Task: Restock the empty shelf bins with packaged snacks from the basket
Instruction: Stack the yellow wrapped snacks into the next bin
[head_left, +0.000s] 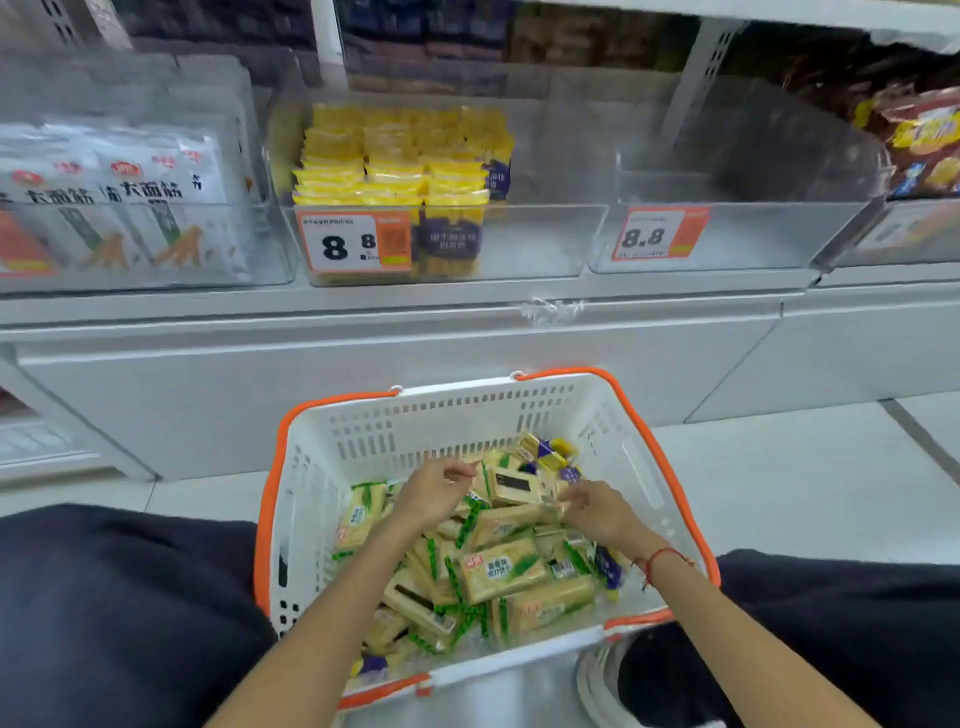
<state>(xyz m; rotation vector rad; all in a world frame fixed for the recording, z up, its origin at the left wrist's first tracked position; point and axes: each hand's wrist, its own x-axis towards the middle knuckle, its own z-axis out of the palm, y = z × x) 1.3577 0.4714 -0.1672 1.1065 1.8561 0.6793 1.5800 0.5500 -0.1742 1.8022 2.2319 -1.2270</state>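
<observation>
I look down into a white basket (311, 467) heaped with snack packets (501, 569). My left hand (434, 488) hovers over the heap, fingers loosely curled, holding nothing I can make out. My right hand (592, 506) pinches a blurred packet at the far side. The empty bin (727, 234) lies ahead and to the right, nearer my right hand.

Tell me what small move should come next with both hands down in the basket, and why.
Probably close the right hand on the yellow and purple packets at the far end of the basket and lift them to the half-filled bin. That bin holds matching yellow packs only on its left side, and both hands already hover there; the left hand looks empty.
</observation>
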